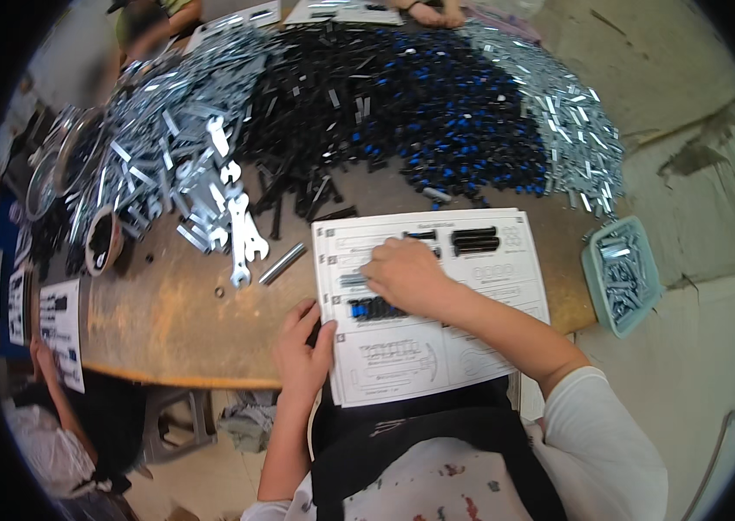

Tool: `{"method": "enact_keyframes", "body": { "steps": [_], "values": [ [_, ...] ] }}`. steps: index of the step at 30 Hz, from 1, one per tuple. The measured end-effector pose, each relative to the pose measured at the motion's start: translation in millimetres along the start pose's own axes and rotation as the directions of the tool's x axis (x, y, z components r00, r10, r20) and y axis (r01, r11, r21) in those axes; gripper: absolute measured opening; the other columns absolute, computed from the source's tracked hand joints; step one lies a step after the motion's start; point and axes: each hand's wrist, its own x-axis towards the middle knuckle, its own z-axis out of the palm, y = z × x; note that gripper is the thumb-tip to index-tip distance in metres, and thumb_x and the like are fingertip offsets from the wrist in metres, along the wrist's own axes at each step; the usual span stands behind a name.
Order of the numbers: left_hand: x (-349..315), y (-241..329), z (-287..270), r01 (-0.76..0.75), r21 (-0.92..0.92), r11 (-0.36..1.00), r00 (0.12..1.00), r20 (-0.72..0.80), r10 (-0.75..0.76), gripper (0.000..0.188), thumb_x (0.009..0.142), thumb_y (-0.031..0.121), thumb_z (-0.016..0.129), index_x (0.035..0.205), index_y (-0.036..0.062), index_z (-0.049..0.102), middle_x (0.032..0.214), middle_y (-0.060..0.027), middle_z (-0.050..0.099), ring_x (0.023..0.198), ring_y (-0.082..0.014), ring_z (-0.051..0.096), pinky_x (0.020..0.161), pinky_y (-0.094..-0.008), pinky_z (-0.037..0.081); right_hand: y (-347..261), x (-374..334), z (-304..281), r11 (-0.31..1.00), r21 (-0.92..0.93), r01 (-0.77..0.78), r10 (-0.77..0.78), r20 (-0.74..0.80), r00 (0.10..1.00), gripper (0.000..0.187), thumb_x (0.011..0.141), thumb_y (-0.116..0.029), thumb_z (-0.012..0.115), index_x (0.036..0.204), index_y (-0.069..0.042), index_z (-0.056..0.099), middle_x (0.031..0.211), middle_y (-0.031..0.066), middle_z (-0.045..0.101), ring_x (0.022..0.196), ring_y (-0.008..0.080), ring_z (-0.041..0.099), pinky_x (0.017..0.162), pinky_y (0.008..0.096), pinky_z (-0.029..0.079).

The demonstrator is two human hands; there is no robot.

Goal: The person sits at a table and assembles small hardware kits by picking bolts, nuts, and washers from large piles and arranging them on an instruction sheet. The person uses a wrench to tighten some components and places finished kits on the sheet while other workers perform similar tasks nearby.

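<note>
A white printed card (385, 365) with outline drawings lies at the table's near edge, seemingly on others. My left hand (305, 352) grips its left edge, thumb at the rim. Above the card my right hand (406, 273) is bent down, fingers closed beside short silver rods (352, 280); what they pinch is hidden. Black bolts (475, 240) lie in a row at the card's upper right. Just below my right hand is a row of black bolts with blue-marked ends (372, 308), partly covered by my wrist.
Heaps of silver parts (168, 130), black bolts (307, 104), blue-marked bolts (463, 113) and small silver pieces (567, 122) span the table. Left of the card are open-end wrenches (239, 239) and a metal tube (283, 263). A green basket (619, 278) stands right. Other people work left and opposite.
</note>
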Motion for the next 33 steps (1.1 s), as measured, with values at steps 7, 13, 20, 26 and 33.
{"method": "enact_keyframes", "body": {
  "steps": [7, 13, 20, 26, 33],
  "values": [
    [5.3, 6.7, 3.0, 0.075, -0.154, 0.985, 0.995, 0.076, -0.064, 0.031, 0.088, 0.005, 0.065, 0.116, -0.0051, 0.066, 0.120, -0.0145, 0.064, 0.097, -0.0197, 0.064, 0.085, -0.0293, 0.050, 1.9, -4.8, 5.8, 1.000, -0.011, -0.002, 0.001, -0.038, 0.999, 0.014, 0.082, -0.022, 0.067, 0.089, -0.011, 0.070, 0.085, 0.0046, 0.062, 0.087, 0.0239, 0.061, 0.073, 0.0393, 0.050],
    [29.1, -6.6, -9.9, 0.259, -0.258, 0.931, 0.966, 0.075, -0.248, 0.022, 0.095, 0.014, 0.063, 0.109, -0.0018, 0.069, 0.099, -0.0065, 0.068, 0.086, -0.0139, 0.061, 0.075, -0.0267, 0.049, 86.2, -47.0, -49.5, 0.870, 0.136, -0.474, 0.492, -0.161, 0.856, 0.026, 0.090, -0.021, 0.061, 0.113, -0.012, 0.071, 0.111, 0.0084, 0.068, 0.106, 0.0268, 0.063, 0.091, 0.0400, 0.050],
    [157.8, 93.1, 94.3, -0.281, 0.088, 0.956, 0.933, 0.257, 0.251, 0.027, 0.086, 0.028, 0.070, 0.089, 0.0015, 0.074, 0.081, -0.0128, 0.072, 0.072, -0.0294, 0.067, 0.066, -0.0374, 0.051, 179.6, -64.4, -68.0, 0.705, -0.031, -0.709, 0.709, -0.013, 0.705, 0.029, 0.074, -0.035, 0.072, 0.076, -0.007, 0.072, 0.077, 0.0107, 0.071, 0.078, 0.0302, 0.068, 0.071, 0.0413, 0.053],
    [204.3, 123.7, 168.5, -0.256, 0.572, 0.780, 0.898, 0.439, -0.027, 0.041, 0.074, 0.052, 0.080, 0.080, 0.0117, 0.079, 0.078, -0.0112, 0.073, 0.077, -0.0291, 0.070, 0.070, -0.0399, 0.055, 202.8, -63.5, -62.6, 0.711, 0.087, -0.697, 0.689, 0.112, 0.716, 0.032, 0.069, -0.037, 0.076, 0.072, -0.005, 0.072, 0.078, 0.0151, 0.071, 0.080, 0.0323, 0.069, 0.073, 0.0427, 0.054],
    [187.5, 131.7, 148.9, -0.155, 0.345, 0.926, 0.903, 0.430, -0.009, 0.032, 0.081, 0.033, 0.076, 0.093, 0.0038, 0.077, 0.082, -0.0128, 0.074, 0.074, -0.0236, 0.072, 0.070, -0.0350, 0.056, 180.4, -127.7, -106.2, 0.685, 0.549, -0.479, 0.633, -0.123, 0.764, 0.020, 0.081, -0.011, 0.071, 0.098, -0.001, 0.067, 0.082, 0.0085, 0.071, 0.074, 0.0169, 0.068, 0.067, 0.0294, 0.053]
  ]
}}
